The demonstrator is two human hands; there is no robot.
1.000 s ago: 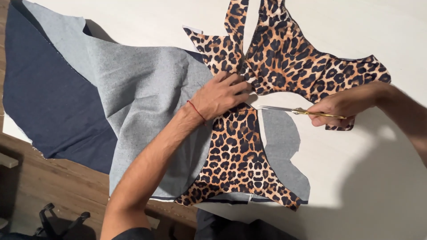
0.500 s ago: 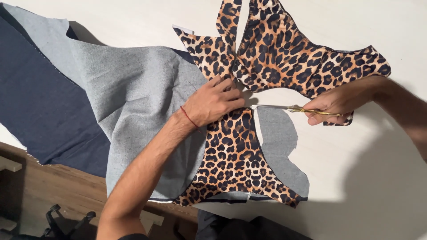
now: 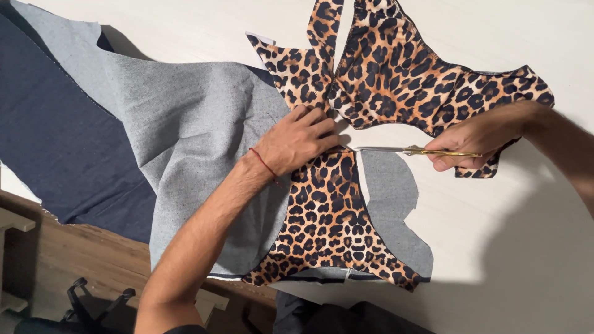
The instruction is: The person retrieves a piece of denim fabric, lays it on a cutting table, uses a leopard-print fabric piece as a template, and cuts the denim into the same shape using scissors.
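- A white table (image 3: 507,260) seen from above; wood floor shows past its near left edge.
- Grey denim (image 3: 185,130) spreads over the left half, with a leopard-print piece (image 3: 325,216) on top near the middle.
- The left hand (image 3: 297,141) lies flat, fingers spread, pinning the print down.
- The right hand (image 3: 476,137) is closed round gold-handled scissors (image 3: 414,150), blades pointing left at the denim edge.
- The denim right of the print looks partly cut to shape; the left side looks uncut.
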